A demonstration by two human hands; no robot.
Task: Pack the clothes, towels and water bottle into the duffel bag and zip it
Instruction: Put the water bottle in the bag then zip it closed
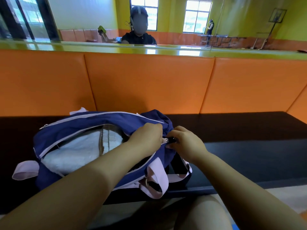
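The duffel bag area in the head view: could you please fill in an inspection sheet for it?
Surface: dark bench top against orange padded wall.
Job's things: navy duffel bag with pink straps, main zip mostly open; white towel inside; bottle not identifiable.
Clutter: nothing seen.
Grip: left hand pinches the bag fabric; right hand pinches the zipper pull at the bag's right end.
Cables: nothing seen.
Surroundings: seated person beyond the green ledge; a second person by the far window.
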